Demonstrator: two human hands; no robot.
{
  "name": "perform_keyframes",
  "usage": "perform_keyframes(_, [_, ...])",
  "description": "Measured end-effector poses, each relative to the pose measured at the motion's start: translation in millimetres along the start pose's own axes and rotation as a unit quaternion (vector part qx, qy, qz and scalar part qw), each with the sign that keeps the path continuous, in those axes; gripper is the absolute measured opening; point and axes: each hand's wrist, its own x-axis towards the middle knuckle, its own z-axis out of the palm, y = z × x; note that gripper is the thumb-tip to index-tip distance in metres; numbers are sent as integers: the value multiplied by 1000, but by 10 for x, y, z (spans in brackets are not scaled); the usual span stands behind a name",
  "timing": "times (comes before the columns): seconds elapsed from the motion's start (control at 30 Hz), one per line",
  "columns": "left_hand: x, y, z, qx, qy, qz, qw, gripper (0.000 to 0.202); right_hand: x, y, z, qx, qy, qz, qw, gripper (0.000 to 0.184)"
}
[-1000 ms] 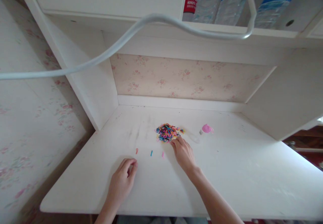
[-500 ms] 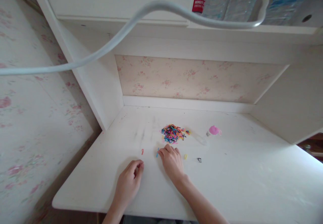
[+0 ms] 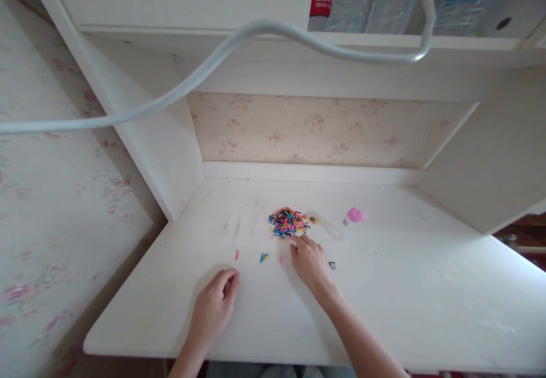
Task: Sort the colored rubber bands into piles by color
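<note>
A heap of small, multicoloured rubber bands point(image 3: 286, 222) lies on the white desk. My right hand point(image 3: 310, 260) is at its near right edge, fingers bent and tips together; what they pinch, if anything, is hidden. Left of that hand lies a pink band point(image 3: 281, 261), then a blue band point(image 3: 262, 258) with a yellow band point(image 3: 267, 257) against it. Farther left is a red band point(image 3: 236, 254). My left hand point(image 3: 216, 299) rests near it, curled closed, with nothing visible in it. A black band point(image 3: 332, 265) lies just right of my right hand.
A pink object with a pale end point(image 3: 355, 215) lies right of the heap, near a clear plastic piece point(image 3: 333, 229). Overhead, a white cable point(image 3: 264, 27) crosses the view before a shelf of bottles point(image 3: 350, 0). Side panels flank the desk point(image 3: 426, 298).
My right hand has moved right, from the blue band to the heap's near edge. A yellow band now shows beside the blue one, and a pink band is uncovered. My left hand stays put.
</note>
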Motion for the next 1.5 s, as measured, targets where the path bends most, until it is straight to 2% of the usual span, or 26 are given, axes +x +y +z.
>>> perform_keyframes(0.17, [6, 5, 15, 17, 2, 10, 1000, 23, 144, 238, -36, -28, -31, 3, 999, 23])
perform_keyframes(0.5, [10, 131, 7, 57, -22, 25, 998, 22, 179, 267, -13, -16, -18, -16, 1000, 26])
perform_keyframes(0.7, [96, 454, 81, 92, -42, 39, 994, 21, -44, 207, -39, -11, 11, -19, 1000, 28])
perform_keyframes(0.9, [361, 758, 257, 194, -65, 73, 976, 21, -342, 45, 38, 18, 43, -43, 998, 27])
perform_keyframes(1.03, [516, 785, 332, 250, -99, 82, 960, 22, -447, 8, 122, 16, 48, -50, 997, 26])
perform_keyframes(1.2, [617, 777, 377, 283, -107, 78, 950, 22, -475, 7, 155, 25, 45, -70, 996, 24])
perform_keyframes(1.37, [661, 804, 407, 273, -106, 69, 954, 26, -496, -3, 100, 60, 44, -63, 995, 26])
perform_keyframes(1.5, [688, 800, 404, 222, -95, 58, 969, 22, -537, 30, 86, 96, 56, -55, 992, 27])
